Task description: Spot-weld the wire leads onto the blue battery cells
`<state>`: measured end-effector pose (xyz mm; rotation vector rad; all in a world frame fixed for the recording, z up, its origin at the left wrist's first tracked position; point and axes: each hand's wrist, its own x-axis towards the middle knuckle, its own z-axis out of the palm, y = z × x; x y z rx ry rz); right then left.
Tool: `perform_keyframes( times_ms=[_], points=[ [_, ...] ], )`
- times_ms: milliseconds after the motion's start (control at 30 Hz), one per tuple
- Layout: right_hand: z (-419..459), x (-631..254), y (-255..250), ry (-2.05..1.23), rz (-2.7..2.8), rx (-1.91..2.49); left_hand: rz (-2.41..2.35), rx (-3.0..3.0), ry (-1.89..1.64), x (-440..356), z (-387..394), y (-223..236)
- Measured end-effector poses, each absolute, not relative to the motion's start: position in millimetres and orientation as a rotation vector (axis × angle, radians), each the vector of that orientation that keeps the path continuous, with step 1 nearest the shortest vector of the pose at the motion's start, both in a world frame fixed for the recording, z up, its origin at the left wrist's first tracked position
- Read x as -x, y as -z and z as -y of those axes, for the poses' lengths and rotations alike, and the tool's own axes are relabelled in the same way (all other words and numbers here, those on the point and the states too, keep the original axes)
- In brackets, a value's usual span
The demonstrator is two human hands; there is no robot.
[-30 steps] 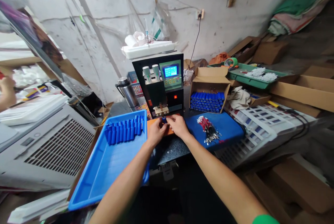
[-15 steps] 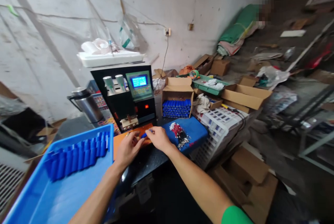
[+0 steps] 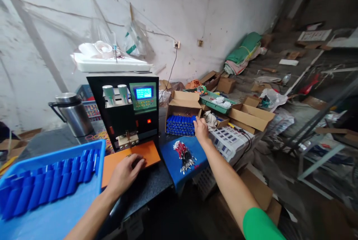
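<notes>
While our right hand (image 3: 201,128) reaches out to the cardboard box (image 3: 184,100), our left hand (image 3: 127,167) rests at the orange board (image 3: 151,152) in front of the black machine (image 3: 121,111). The right fingers meet at the blue cylinders (image 3: 179,125) stacked on their sides in the box, at the right end of the top row; we cannot tell whether they grip one or only touch it. Our left fingers are loosely curled, with a gap between thumb and forefinger. On the machine we see a lit blue screen (image 3: 143,93) and a small red light (image 3: 149,121), and a white foam tray (image 3: 109,63) lies on its top. To our left, a blue tray (image 3: 102,158) holds more blue cylinders, side by side in a slanting row. A bundle of red and black wires (image 3: 184,155) with white ends lies on a blue mat (image 3: 170,152), in front of the box and between our two hands. Behind the blue tray, a steel jug (image 3: 74,115) stands upright on the dark bench (image 3: 149,189), just left of the machine.
</notes>
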<state>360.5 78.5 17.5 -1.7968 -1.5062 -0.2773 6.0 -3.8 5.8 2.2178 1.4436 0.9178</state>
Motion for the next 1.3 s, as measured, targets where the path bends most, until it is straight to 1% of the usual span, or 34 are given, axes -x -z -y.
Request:
perform_keyframes(
  times_ms=[167,333,567,733,800,900,967,1300],
  points=[
    [-98,-353,-24,0.313,1.722,2.033,-1.46,-2.249,-0.889,-6,5,-6],
    [-102,-341,-37,0.339,1.864,2.163,-1.471,-2.251,-0.868,-6,4,-4],
    [-102,-341,-53,0.276,1.956,2.248,-1.455,-2.253,-0.82,-7,5,-8],
    [-82,-340,-36,0.316,1.831,2.09,-1.432,-2.249,-0.836,-8,6,-7],
    [-73,-338,-19,0.204,1.805,2.014,-1.429,-2.258,-0.841,-8,6,-7],
    [-68,-337,7,-0.21,1.83,1.997,-1.423,-2.26,-0.841,-9,6,-7],
    [-69,-336,21,-0.393,1.834,1.992,-1.423,-2.256,-0.843,-9,6,-7],
    [-80,-334,43,-0.532,1.74,1.984,-1.43,-2.261,-0.842,-8,5,-7]
  ],
)
